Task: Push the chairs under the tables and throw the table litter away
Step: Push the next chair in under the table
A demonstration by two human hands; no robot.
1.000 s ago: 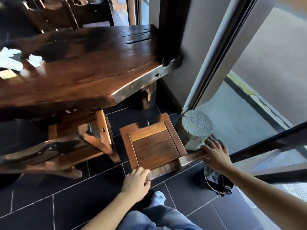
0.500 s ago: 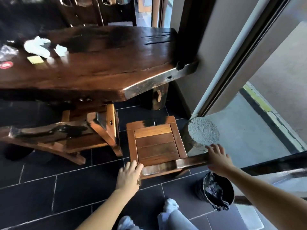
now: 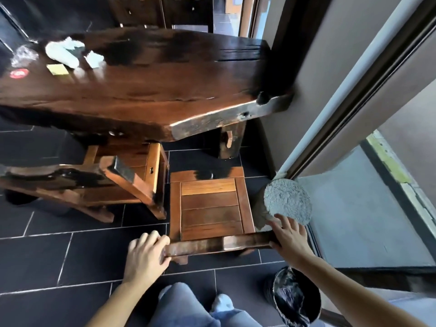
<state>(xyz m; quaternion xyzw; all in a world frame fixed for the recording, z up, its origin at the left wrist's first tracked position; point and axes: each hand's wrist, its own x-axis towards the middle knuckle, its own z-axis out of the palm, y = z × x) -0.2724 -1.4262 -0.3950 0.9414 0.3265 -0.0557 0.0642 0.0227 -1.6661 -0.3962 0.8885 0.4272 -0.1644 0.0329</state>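
Beyond both hands spreads the dark wooden table [image 3: 151,90]. Between the hands stands the slatted chair [image 3: 210,208], its seat short of the table's edge. The left hand [image 3: 145,254] and right hand [image 3: 289,237] each clasp an end of its backrest. Crumpled litter [image 3: 63,54] lies far beyond the left hand.

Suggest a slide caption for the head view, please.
Both hands, left and right, grip a chair's backrest facing the littered table.

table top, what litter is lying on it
On the table, far left: crumpled white tissues, a yellow note, a red round sticker and clear plastic wrap. The frame edge hides anything further left.
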